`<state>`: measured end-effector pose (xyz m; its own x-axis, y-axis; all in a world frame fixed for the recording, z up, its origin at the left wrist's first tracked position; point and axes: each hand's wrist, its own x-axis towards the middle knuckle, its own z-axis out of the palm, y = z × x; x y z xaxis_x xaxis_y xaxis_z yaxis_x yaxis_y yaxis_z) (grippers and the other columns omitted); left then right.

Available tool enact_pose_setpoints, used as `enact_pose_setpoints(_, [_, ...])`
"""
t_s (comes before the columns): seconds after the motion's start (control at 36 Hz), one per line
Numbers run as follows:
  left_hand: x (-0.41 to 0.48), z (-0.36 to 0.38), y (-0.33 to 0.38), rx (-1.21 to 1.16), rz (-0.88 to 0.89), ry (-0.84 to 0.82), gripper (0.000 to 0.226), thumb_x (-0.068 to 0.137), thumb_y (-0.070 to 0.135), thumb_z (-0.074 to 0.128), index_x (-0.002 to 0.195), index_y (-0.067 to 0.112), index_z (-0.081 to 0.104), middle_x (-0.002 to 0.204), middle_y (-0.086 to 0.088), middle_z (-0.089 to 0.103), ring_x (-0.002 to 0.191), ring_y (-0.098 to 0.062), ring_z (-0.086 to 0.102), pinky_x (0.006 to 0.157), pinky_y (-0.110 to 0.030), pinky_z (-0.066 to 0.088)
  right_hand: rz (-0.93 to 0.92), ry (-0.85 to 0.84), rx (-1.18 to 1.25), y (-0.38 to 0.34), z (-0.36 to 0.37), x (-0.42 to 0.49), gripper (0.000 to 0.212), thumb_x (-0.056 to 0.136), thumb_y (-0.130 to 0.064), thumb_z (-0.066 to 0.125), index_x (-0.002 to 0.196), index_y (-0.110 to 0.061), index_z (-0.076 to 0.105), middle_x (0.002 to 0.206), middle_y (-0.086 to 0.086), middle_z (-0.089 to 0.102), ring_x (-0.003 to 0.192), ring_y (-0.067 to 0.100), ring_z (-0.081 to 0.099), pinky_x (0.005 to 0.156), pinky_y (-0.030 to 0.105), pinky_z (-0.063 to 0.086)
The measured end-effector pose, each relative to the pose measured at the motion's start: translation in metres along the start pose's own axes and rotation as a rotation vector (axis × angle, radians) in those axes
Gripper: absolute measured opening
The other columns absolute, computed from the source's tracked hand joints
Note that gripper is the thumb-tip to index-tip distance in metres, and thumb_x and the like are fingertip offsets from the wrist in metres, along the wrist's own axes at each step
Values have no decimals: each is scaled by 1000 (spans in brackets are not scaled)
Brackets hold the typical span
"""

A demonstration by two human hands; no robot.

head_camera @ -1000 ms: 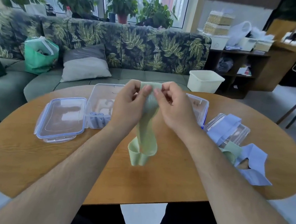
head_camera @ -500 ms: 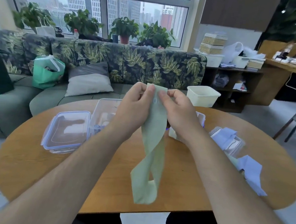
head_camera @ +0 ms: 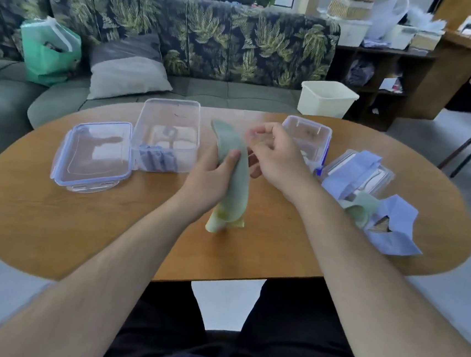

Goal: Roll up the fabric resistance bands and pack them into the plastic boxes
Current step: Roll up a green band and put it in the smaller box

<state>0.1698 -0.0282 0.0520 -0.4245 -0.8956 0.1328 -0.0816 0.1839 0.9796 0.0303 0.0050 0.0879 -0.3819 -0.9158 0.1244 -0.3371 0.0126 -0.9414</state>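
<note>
Now, surface (head_camera: pixel 38 217): wooden, carrying everything named below.
open box (head_camera: pixel 147 129): blue rolls (head_camera: pixel 157 156) line its near wall; likely where this roll goes.
green band (head_camera: pixel 235 184): upright just right of that box, foot resting on the surface.
left hand (head_camera: pixel 208 175): grip closed around the band's middle, thumb in front.
right hand (head_camera: pixel 276 156): curled beside the top end; blur hides any pinch.
advice: square the layers, roll tightly from the top.

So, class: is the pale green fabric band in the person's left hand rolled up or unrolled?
Unrolled: the pale green fabric band hangs long and flat from the left hand, no coil showing.
</note>
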Motion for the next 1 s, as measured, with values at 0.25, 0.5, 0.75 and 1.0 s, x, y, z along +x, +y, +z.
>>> enact_pose_setpoints(0.25, [13,-4,-7,-106,-169,48,55,84,59,54,122,20,61,122,-8,67,114,-23,65,102,-52,51,134,-267,95,36,8,-20,10,93,-10,71,103,-10,68,94,6,74,80,12,71,67,24,56])
enact_pose_setpoints(0.5, [-5,-11,-28,65,-137,-179,33,100,48,56,111,19,67,98,7,73,85,-6,67,75,-22,52,167,-13,260,35,5,-6,11,97,-8,65,103,-1,69,89,10,74,71,15,71,61,26,57])
enact_pose_setpoints(0.75, [-3,-3,-37,275,-59,35,23,103,34,53,103,16,66,93,-3,70,81,-15,63,71,-31,49,371,-217,139,53,13,-16,19,96,-27,68,114,-20,66,101,2,75,74,14,70,62,28,51])
enact_pose_setpoints(1.0, [-21,-9,-37,95,-143,-69,20,93,28,64,111,18,65,102,4,69,84,5,62,75,-18,46,313,23,233,54,13,-7,6,97,-10,63,96,-14,67,80,2,69,65,10,62,61,25,53])
